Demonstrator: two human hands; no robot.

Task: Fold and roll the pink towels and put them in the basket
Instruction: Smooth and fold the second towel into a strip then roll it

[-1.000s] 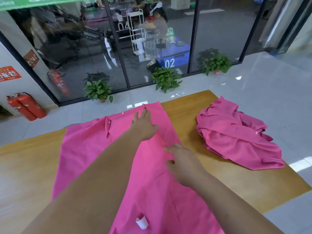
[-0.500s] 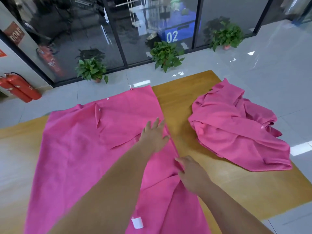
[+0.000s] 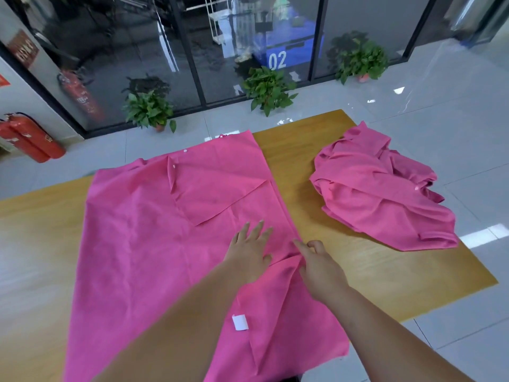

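1. We take this for a hall in a commercial or office building, not a home.
2. A glass wall in black frames runs across the back, with a dim room behind it.
3. Behind the glass we make out a blue block marked "02" and a white wire rack.
4. Two red fire extinguishers stand by the left wall, and a red sign hangs above, too blurred to read.
5. The floor is large, glossy pale tiles, and potted plants line the foot of the glass.
6. We stand at a plain wooden table on the open floor.
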